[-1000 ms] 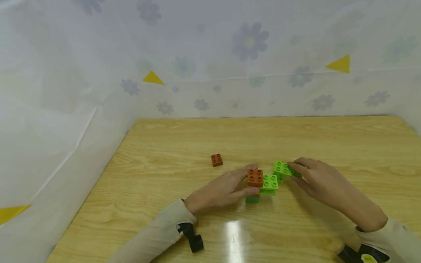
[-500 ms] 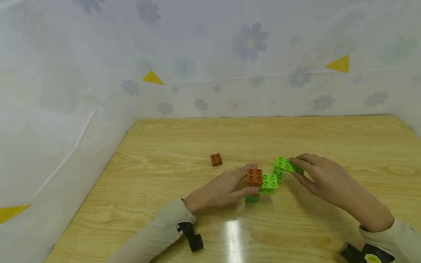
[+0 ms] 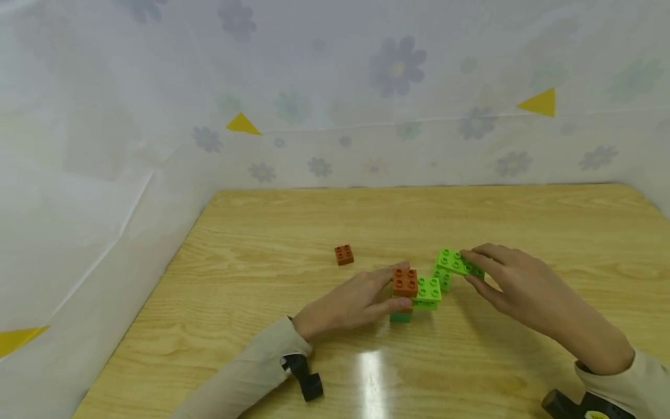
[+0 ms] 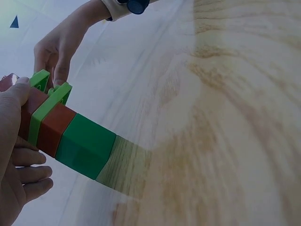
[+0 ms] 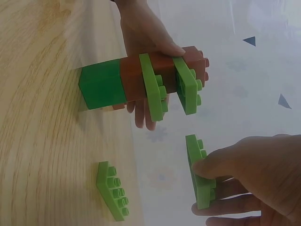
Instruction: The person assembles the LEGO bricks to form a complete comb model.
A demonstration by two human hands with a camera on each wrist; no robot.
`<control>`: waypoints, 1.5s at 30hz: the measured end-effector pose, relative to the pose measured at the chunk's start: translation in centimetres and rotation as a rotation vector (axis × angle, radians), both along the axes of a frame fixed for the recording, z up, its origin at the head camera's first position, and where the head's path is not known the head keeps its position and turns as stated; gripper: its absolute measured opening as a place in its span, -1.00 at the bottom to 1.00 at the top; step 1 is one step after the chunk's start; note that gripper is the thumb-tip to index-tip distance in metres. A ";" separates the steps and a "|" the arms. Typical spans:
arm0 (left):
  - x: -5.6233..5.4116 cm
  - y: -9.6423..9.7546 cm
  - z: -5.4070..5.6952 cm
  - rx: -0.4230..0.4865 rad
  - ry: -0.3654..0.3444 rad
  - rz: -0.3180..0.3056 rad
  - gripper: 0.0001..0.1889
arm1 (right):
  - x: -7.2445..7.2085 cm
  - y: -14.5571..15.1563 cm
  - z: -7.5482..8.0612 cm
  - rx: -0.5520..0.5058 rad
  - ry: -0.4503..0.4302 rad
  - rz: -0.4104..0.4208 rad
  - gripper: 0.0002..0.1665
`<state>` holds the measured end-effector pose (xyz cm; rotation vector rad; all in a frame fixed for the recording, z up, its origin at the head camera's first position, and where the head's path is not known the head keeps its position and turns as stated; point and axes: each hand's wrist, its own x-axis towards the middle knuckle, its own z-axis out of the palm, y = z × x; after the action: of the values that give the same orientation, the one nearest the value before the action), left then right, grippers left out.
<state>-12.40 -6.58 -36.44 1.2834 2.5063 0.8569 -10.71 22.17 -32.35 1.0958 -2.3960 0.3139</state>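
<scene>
Tilting is risked if the tower (image 3: 405, 283) gripped by the left hand (image 3: 353, 301) is bumped by the plate (image 3: 452, 262) pinched alongside by the right hand (image 3: 528, 291).

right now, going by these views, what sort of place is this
Probably an indoor booth for recording handwork: pale, flower-printed sheeting rises behind and beside a broad, yellowish wood-grain table, and a black, blocky device sits on the beige cloth left sleeve.
</scene>
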 end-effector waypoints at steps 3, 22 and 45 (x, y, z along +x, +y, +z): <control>0.0 0.0 0.0 -0.003 -0.013 0.006 -0.26 | 0.1 -0.1 0.1 0.006 -0.006 -0.002 -0.13; -0.1 0.1 0.0 0.016 -0.014 -0.019 -0.27 | 0.4 -0.6 -0.4 0.025 -0.035 0.000 -0.11; -0.2 0.3 -0.2 0.063 -0.013 -0.051 -0.40 | 0.5 -0.8 -1.0 0.035 -0.068 0.020 -0.11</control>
<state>-12.60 -6.28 -36.65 1.3498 2.4441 0.9363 -10.21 21.41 -33.32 1.1430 -2.4604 0.3219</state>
